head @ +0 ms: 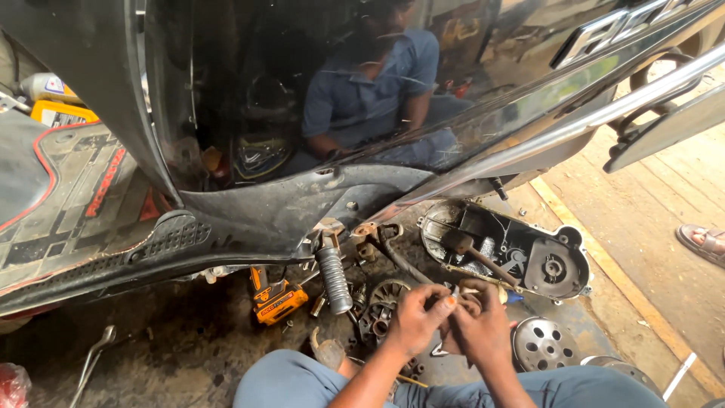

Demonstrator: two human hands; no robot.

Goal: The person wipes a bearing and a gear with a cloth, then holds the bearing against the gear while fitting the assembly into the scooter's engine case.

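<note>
my left hand (pixel 414 319) and right hand (pixel 479 325) pressed together, fingers curled shut around one small part, hidden in the grip. near them: one clutch bell (pixel 544 344), one engine cover (pixel 513 249), one footpeg (pixel 333 278).

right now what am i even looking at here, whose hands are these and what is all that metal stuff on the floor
This is one picture from a camera worn on a person's head, looking down. The left hand and right hand are that person's own, pressed together around a small part too hidden to identify. They sit on a grimy floor beside a dark scooter body. Nearby lie an opened engine cover, a round holed disc, an orange power tool and a ribbed footrest.
</note>
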